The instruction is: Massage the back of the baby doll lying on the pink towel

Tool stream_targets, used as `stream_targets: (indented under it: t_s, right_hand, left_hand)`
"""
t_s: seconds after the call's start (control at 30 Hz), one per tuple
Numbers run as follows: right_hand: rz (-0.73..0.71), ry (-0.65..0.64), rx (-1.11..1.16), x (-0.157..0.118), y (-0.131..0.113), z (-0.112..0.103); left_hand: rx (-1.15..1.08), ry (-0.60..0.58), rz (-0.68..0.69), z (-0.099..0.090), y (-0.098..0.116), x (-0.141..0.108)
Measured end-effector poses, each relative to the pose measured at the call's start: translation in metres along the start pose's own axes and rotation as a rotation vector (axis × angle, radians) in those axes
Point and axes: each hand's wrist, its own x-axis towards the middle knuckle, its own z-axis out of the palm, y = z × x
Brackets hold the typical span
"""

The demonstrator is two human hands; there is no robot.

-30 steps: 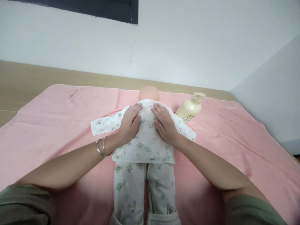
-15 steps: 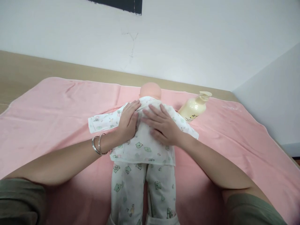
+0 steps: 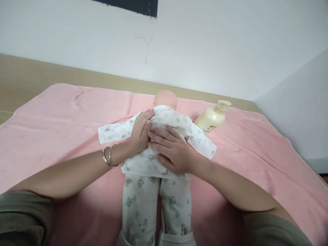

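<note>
A baby doll with a bald head (image 3: 165, 99) lies face down, dressed in a white patterned top (image 3: 143, 163) and matching trousers (image 3: 172, 205). Its sleeves stretch out to both sides. My left hand (image 3: 141, 131) lies flat on the left part of its upper back, a silver bangle round the wrist. Lower and further right, my right hand (image 3: 171, 148) rests on the middle of the back with its fingers spread, slightly blurred. The right fingertips come close to my left thumb. Neither hand holds anything.
Under the doll a pink blanket (image 3: 77, 119) covers a wooden surface (image 3: 51, 70). A cream pump bottle (image 3: 211, 118) leans to the right beyond the doll's right-side sleeve. A white wall (image 3: 192, 44) rises behind, with a dark panel at its top.
My right hand has slid down the doll's back, toward me, and the top has wrinkled near the shoulder. The right-side sleeve has shifted a little. My left hand has stayed in place on the doll.
</note>
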Motion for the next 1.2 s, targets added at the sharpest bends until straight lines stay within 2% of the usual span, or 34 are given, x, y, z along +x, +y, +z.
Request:
stream_targets:
  t_s: [0.07, 0.1, 0.17, 0.2, 0.27, 0.37, 0.43, 0.5, 0.57, 0.63, 0.67, 0.73, 0.77, 0.83, 0.9, 0.97, 1.0, 1.07, 1.13, 1.2]
  right_hand:
    - [-0.047, -0.037, 0.039, 0.004, 0.032, -0.003]
    - [-0.021, -0.042, 0.047, 0.005, 0.047, -0.005]
    - [0.097, -0.033, 0.054, 0.006, 0.064, -0.006]
    - [0.180, -0.017, 0.053, 0.006, 0.066, -0.006]
    - [0.363, 0.042, 0.045, 0.005, 0.052, -0.003]
    - [0.554, 0.125, 0.009, 0.002, 0.006, 0.004]
    - [0.489, 0.092, -0.031, 0.001, -0.020, 0.006]
    - [0.353, 0.048, -0.062, 0.002, -0.026, 0.006]
    - [0.181, 0.022, -0.053, 0.004, -0.008, 0.005]
    - [0.000, 0.009, -0.002, 0.005, 0.025, 0.003]
    - [-0.024, 0.005, 0.014, 0.005, 0.043, 0.002]
    - [0.091, 0.054, 0.021, 0.004, 0.066, 0.002]
    - [0.184, 0.079, 0.011, 0.003, 0.069, 0.003]
    - [0.383, 0.134, -0.028, 0.001, 0.056, 0.005]
    - [0.529, 0.179, -0.067, -0.001, 0.025, 0.009]
    - [0.519, 0.164, -0.077, -0.002, -0.010, 0.011]
    - [0.463, 0.136, -0.085, -0.001, -0.024, 0.012]
    - [0.333, 0.071, -0.093, 0.002, -0.035, 0.011]
    - [0.204, 0.000, -0.072, 0.006, -0.024, 0.008]
    - [0.118, -0.054, -0.026, 0.010, 0.003, 0.003]
  left_hand:
    - [0.010, 0.016, -0.004, 0.001, 0.000, 0.000]
    - [0.018, 0.018, -0.005, 0.001, 0.000, 0.000]
    - [0.032, 0.012, -0.012, 0.002, 0.000, 0.000]
    - [0.039, 0.007, -0.017, 0.002, 0.001, 0.001]
    - [0.050, -0.001, -0.024, 0.002, 0.002, 0.001]
    - [0.052, -0.003, -0.018, 0.001, 0.003, 0.002]
    - [0.045, -0.003, -0.007, 0.001, 0.003, 0.003]
    - [0.043, 0.001, -0.010, 0.002, 0.003, 0.002]
    - [0.048, 0.015, -0.016, 0.002, 0.003, 0.000]
    - [0.060, 0.021, 0.001, 0.003, 0.004, -0.003]
    - [0.068, 0.014, 0.018, 0.003, 0.005, -0.005]
    - [0.086, -0.008, 0.047, 0.003, 0.007, -0.007]
    - [0.091, -0.019, 0.052, 0.002, 0.007, -0.008]
    - [0.092, -0.033, 0.042, 0.002, 0.008, -0.008]
    - [0.084, -0.043, 0.027, 0.001, 0.007, -0.008]
    - [0.072, -0.043, 0.024, 0.001, 0.005, -0.007]
    - [0.065, -0.037, 0.024, 0.001, 0.005, -0.007]
    - [0.047, -0.016, 0.016, 0.001, 0.004, -0.007]
    - [0.031, 0.005, 0.005, 0.002, 0.004, -0.008]
    - [0.019, 0.009, 0.010, 0.002, 0.006, -0.007]
